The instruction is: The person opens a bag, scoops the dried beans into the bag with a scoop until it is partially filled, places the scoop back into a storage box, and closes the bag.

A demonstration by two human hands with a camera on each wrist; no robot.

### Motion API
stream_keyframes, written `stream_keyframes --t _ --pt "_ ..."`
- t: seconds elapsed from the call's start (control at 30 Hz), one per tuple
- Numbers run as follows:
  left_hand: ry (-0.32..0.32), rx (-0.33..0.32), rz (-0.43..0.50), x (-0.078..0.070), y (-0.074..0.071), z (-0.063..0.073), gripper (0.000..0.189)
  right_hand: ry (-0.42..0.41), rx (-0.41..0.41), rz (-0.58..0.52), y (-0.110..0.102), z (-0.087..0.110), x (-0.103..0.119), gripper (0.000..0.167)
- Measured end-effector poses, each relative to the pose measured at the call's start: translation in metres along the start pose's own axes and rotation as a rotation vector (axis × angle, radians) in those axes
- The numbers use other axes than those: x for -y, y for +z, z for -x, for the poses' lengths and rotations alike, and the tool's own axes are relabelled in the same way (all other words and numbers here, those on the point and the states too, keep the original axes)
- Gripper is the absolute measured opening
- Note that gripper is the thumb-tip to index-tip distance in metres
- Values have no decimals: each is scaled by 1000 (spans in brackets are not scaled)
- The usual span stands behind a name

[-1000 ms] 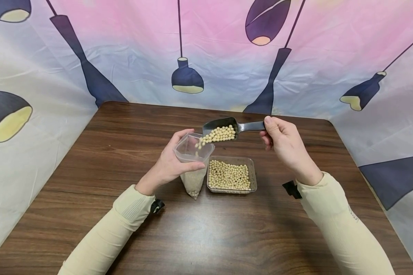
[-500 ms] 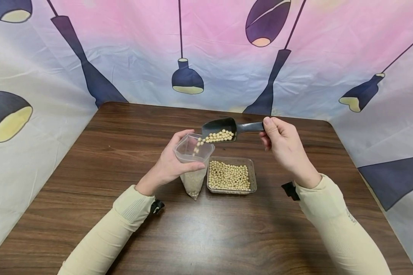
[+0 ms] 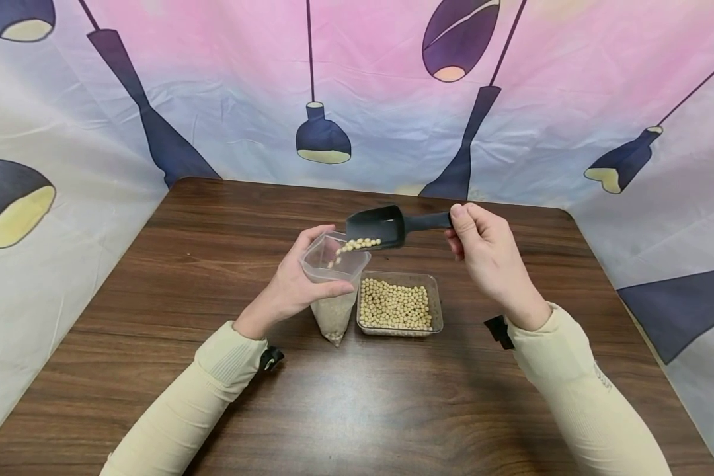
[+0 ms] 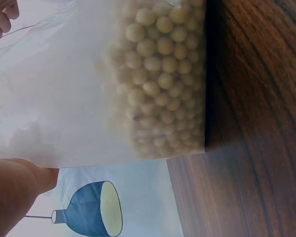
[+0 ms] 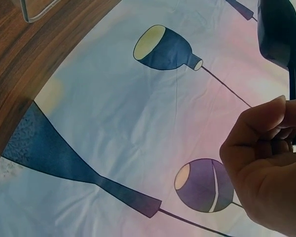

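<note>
My left hand (image 3: 294, 284) grips a translucent plastic bag (image 3: 335, 311) around its upper part, keeping its mouth spread wide. Pale round beans, seemingly soybeans (image 4: 160, 74), fill the bag's lower part in the left wrist view. In my right hand (image 3: 490, 254) is the handle of a black scoop (image 3: 387, 225), pinched between thumb and curled fingers. The scoop tilts left with its lip over the bag's mouth. A small row of beans (image 3: 363, 244) lies along its lower edge, and a few drop into the bag. The right wrist view shows the scoop's underside (image 5: 281, 34).
A clear rectangular container (image 3: 439, 307) of the same beans stands on the brown wooden table (image 3: 226, 231), just right of the bag and below the scoop. A printed cloth backdrop (image 3: 244, 119) with lamp drawings hangs behind the table.
Beans have poured steadily from the scoop into the bag, leaving only a few in it. The scoop has tipped further and shifted slightly left. My left hand and the bag have stayed put.
</note>
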State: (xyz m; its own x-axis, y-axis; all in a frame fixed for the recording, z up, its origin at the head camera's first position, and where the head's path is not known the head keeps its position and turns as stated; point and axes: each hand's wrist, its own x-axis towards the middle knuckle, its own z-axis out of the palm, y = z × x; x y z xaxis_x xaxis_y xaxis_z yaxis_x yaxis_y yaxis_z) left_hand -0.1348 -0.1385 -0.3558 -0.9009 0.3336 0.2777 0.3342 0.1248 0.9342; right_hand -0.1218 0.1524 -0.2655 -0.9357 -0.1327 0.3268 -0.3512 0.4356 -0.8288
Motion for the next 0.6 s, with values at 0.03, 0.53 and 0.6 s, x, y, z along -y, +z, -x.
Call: stream_keyframes --t 0.03,0.53,0.6 --pt "4 1 2 0 0 0 86 -3 -2 11 0 1 1 46" --pt "41 -17 43 3 1 0 85 -119 -156 235 6 21 11 37" --pt "42 -28 54 4 1 0 84 -109 -202 204 4 25 11 35"
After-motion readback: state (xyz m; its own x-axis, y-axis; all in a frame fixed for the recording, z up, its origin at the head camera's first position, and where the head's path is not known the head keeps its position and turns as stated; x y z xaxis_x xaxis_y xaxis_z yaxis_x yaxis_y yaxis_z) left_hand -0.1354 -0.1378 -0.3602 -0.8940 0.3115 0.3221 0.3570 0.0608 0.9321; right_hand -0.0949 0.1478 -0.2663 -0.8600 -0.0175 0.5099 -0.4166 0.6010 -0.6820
